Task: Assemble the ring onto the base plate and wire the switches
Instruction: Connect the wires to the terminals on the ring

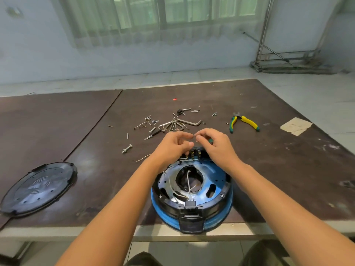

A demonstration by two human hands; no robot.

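Note:
A round appliance base point(192, 191) with a blue rim, a black ring and a shiny metal plate lies at the table's near edge. White wires point(189, 184) run through its middle opening. At its far side stand the switch terminals point(195, 153). My left hand point(172, 145) and my right hand point(215, 144) hover just above those terminals, fingertips nearly meeting. Both pinch something thin between them, which looks like a wire end. A small green thing shows under my right fingers.
A black round cover point(38, 189) lies at the near left. Loose screws, bolts and hex keys point(172, 124) are scattered beyond my hands. Yellow-green pliers point(244, 122) lie to the right, and a scrap of cardboard point(295, 126) farther right.

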